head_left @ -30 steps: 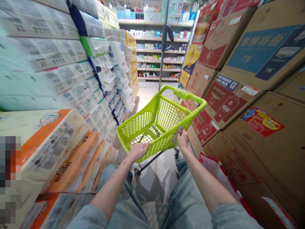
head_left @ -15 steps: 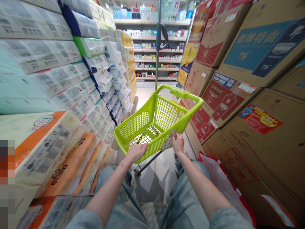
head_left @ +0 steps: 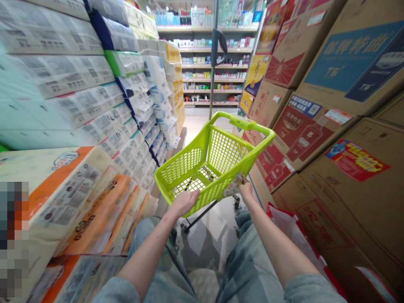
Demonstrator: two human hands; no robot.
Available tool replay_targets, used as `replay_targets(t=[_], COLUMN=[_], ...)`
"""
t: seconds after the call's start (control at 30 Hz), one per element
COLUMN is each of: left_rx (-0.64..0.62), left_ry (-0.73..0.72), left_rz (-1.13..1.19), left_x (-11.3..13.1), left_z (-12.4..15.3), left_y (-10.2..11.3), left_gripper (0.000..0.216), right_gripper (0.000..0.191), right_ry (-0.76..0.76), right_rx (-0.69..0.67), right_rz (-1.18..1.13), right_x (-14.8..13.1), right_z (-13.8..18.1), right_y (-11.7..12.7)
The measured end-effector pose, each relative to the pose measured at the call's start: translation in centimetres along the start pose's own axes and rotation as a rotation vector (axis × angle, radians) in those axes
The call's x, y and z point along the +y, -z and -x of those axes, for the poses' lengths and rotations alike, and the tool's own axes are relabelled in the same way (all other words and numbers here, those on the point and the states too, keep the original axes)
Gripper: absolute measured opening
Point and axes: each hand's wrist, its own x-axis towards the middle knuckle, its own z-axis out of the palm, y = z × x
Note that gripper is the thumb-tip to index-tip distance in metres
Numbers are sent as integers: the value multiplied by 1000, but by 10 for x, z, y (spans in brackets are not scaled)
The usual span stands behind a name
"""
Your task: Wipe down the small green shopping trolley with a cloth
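Note:
A lime-green shopping cart [head_left: 217,185] with a meshed basket stands at an angle before my knees, its handle end to the far right. My left hand [head_left: 186,203] is closed over the basket's near top edge, thumb along the rim. In my right hand [head_left: 246,191] is a pale patterned cloth [head_left: 232,186], pinched and laid against the outer near side of the basket, toward the handle end. The fingertips of that hand are partly hidden by the cloth. Inside, the basket shows only its slatted floor.
Wrapped tissue packs [head_left: 85,176] are stacked high on the left. Cardboard cartons [head_left: 341,193] wall the right side, with a red-edged bag [head_left: 292,227] at their foot. A grey pole [head_left: 213,84] rises beyond the cart, before stocked shelves [head_left: 202,50]. A caster [head_left: 185,228] rests near my left foot.
My right hand and the cloth have slid a little right along the basket's side. My left hand keeps its hold on the rim. The whole view has shifted slightly.

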Motion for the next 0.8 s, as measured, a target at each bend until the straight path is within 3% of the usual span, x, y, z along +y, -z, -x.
replay_targets(t=[0.17, 0.27, 0.43, 0.53, 0.67, 0.8], left_rx=[8, 16, 24, 24, 19, 18], left_ry=[6, 9, 6, 15, 6, -29], left_rz=[-14, -8, -2, 4, 9, 3], left_x=[3, 4, 3, 2, 2, 5], left_z=[-1, -1, 0, 1, 2, 4], left_y=[-1, 1, 3, 3, 2, 0], left_gripper=[73, 74, 75, 74, 73, 73], right_gripper=[41, 39, 31, 34, 48, 51], right_ry=[183, 296, 316, 185, 16, 38], right_rx=[48, -7, -118, -37, 157, 78], right_rz=[-55, -74, -126, -120, -74, -69], right_x=[-38, -54, -37, -12, 7, 9], right_z=[47, 89, 130, 123, 88, 60], right_y=[-21, -35, -51, -53, -46, -41])
